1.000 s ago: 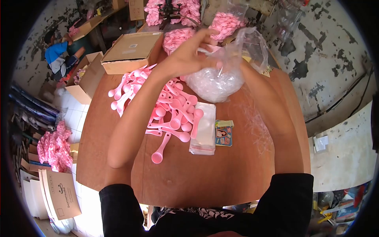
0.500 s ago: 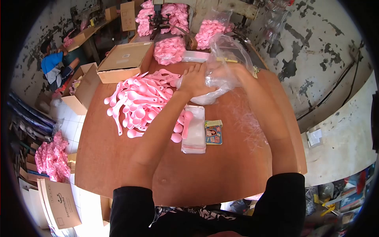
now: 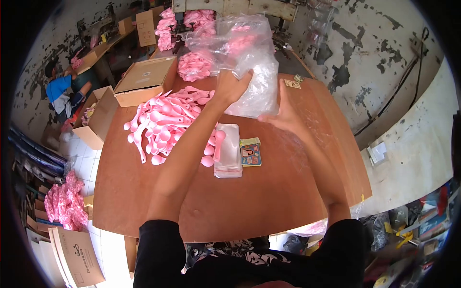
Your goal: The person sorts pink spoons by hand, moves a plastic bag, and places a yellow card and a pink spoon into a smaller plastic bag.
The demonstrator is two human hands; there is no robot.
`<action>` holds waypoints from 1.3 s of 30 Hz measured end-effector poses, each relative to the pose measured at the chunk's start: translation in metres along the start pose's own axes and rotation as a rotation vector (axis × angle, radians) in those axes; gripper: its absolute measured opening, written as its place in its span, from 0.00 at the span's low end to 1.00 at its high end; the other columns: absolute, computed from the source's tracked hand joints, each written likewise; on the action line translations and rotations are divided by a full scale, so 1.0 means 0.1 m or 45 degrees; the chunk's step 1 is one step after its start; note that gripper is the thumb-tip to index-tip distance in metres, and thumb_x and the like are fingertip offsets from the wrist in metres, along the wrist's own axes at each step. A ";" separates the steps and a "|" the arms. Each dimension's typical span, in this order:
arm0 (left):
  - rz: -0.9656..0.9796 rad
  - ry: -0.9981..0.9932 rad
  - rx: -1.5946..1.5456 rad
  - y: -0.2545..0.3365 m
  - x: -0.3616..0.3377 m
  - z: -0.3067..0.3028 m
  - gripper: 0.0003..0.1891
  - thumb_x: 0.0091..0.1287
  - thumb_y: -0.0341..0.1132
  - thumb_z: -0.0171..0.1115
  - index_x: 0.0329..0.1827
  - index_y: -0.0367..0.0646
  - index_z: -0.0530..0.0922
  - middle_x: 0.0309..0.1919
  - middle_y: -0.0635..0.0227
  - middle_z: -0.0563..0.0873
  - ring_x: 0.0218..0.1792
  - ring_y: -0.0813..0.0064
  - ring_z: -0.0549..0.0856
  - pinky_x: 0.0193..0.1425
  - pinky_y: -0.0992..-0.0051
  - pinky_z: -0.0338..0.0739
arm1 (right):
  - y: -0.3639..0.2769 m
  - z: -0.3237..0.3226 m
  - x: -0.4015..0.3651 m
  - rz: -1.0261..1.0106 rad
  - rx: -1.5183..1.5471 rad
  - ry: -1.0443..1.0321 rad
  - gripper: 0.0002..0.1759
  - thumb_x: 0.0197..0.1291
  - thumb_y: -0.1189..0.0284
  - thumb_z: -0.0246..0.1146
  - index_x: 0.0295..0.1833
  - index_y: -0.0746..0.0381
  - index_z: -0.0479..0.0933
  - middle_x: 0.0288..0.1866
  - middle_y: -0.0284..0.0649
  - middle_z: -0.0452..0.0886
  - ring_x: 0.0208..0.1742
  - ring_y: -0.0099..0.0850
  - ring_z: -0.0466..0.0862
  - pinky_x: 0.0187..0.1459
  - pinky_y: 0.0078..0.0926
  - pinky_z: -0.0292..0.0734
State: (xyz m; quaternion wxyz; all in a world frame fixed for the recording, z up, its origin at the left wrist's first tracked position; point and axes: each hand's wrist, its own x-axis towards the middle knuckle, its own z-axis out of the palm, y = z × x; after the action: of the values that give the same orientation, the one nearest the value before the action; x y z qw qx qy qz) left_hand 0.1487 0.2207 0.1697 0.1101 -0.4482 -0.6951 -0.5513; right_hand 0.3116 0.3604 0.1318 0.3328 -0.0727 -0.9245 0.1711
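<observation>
At upper centre of the head view, the left hand (image 3: 231,88) clutches a clear plastic bag (image 3: 249,57) held above the tabletop (image 3: 269,192). The right hand (image 3: 284,114) lies open, fingers spread, against the bag's lower edge. Pink spoons (image 3: 163,120) lie heaped at centre left, beside a stack of clear sleeves (image 3: 228,151).

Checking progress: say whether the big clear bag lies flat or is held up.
Held up. The left hand grips the clear bag at its middle; the right hand is open by its lower end.

Clear plastic bag (image 3: 249,62) — crumpled, lifted above table
</observation>
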 end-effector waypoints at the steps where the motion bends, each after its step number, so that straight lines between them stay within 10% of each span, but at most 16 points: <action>1: 0.006 -0.005 -0.008 0.09 -0.01 0.05 0.22 0.63 0.42 0.62 0.55 0.36 0.76 0.51 0.46 0.82 0.53 0.54 0.81 0.58 0.60 0.72 | 0.01 0.08 -0.04 -0.052 0.419 0.019 0.65 0.39 0.66 0.80 0.75 0.71 0.42 0.74 0.55 0.55 0.74 0.44 0.59 0.71 0.37 0.58; 7: 0.135 -0.129 -0.313 0.56 -0.01 0.06 0.40 0.57 0.51 0.70 0.64 0.31 0.67 0.58 0.47 0.78 0.58 0.54 0.78 0.64 0.62 0.71 | 0.09 -0.08 -0.36 0.014 0.769 0.190 0.72 0.33 0.69 0.82 0.76 0.68 0.36 0.74 0.52 0.54 0.73 0.41 0.60 0.71 0.38 0.59; 9: 0.207 -0.429 -0.365 0.61 0.03 0.02 0.50 0.50 0.59 0.72 0.71 0.37 0.63 0.68 0.43 0.66 0.72 0.46 0.60 0.75 0.58 0.55 | 0.12 -0.18 -0.42 -0.036 0.801 0.337 0.70 0.34 0.70 0.82 0.76 0.67 0.38 0.72 0.50 0.56 0.72 0.40 0.61 0.70 0.38 0.60; 12: 0.167 -0.212 -0.100 0.67 -0.25 -0.08 0.58 0.46 0.61 0.74 0.74 0.36 0.56 0.71 0.43 0.60 0.74 0.45 0.54 0.76 0.57 0.52 | 0.42 -0.33 -0.48 0.018 0.686 0.404 0.69 0.35 0.68 0.81 0.76 0.66 0.40 0.72 0.50 0.57 0.72 0.40 0.62 0.70 0.38 0.61; 17: 0.307 -0.900 0.020 0.74 -1.61 -0.56 0.39 0.61 0.50 0.67 0.70 0.39 0.62 0.61 0.45 0.69 0.64 0.45 0.68 0.66 0.57 0.67 | 0.98 -0.63 -0.41 0.189 0.213 0.557 0.70 0.34 0.62 0.82 0.75 0.69 0.41 0.74 0.55 0.55 0.74 0.46 0.59 0.72 0.40 0.55; 20: -0.057 -1.208 0.146 0.65 -2.35 -0.80 0.33 0.63 0.47 0.65 0.66 0.37 0.66 0.62 0.47 0.68 0.65 0.48 0.68 0.68 0.59 0.66 | 1.38 -0.64 -0.26 0.251 0.016 0.607 0.68 0.34 0.63 0.82 0.75 0.70 0.44 0.71 0.55 0.58 0.72 0.44 0.61 0.71 0.39 0.57; 36: 0.057 -0.987 0.270 0.20 -2.80 -0.71 0.33 0.57 0.53 0.69 0.60 0.43 0.74 0.58 0.59 0.76 0.62 0.58 0.74 0.70 0.55 0.65 | 2.95 0.61 1.72 0.427 0.082 0.684 0.65 0.31 0.56 0.82 0.72 0.64 0.52 0.71 0.55 0.61 0.70 0.50 0.65 0.69 0.42 0.60; 39: 0.059 -1.004 0.292 0.19 -2.82 -0.69 0.30 0.57 0.52 0.69 0.58 0.44 0.76 0.57 0.61 0.76 0.61 0.61 0.75 0.69 0.57 0.66 | 3.06 0.79 1.90 0.790 -0.365 0.384 0.60 0.39 0.50 0.77 0.75 0.59 0.52 0.73 0.55 0.58 0.73 0.51 0.61 0.71 0.42 0.57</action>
State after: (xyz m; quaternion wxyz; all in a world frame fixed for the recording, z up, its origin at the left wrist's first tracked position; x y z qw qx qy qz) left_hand 0.3011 0.0194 0.0252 -0.1032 -0.6254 -0.7307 -0.2536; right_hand 0.1213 0.6712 0.0758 0.3839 -0.4198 -0.8136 0.1201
